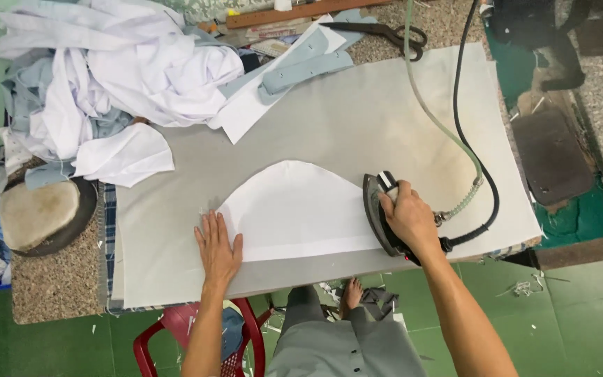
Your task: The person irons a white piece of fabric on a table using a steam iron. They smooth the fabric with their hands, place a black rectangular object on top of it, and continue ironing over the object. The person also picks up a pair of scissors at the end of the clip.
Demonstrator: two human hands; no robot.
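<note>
Our right hand [407, 218] grips the iron [384, 213] at the white fabric piece's [294, 213] right edge | left hand [218, 248] lies flat, fingers spread, at its left corner.

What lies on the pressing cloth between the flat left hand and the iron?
In the head view, the curved white fabric piece spans the stretch between the left hand and the iron, which the right hand holds.

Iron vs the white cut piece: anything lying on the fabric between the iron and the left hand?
Nothing visible. The right hand grips the iron at the right edge of the white fabric piece; the left hand lies flat on its left corner. The fabric between them is bare. The scissors and the pile of garments lie well off at the far side.
</note>
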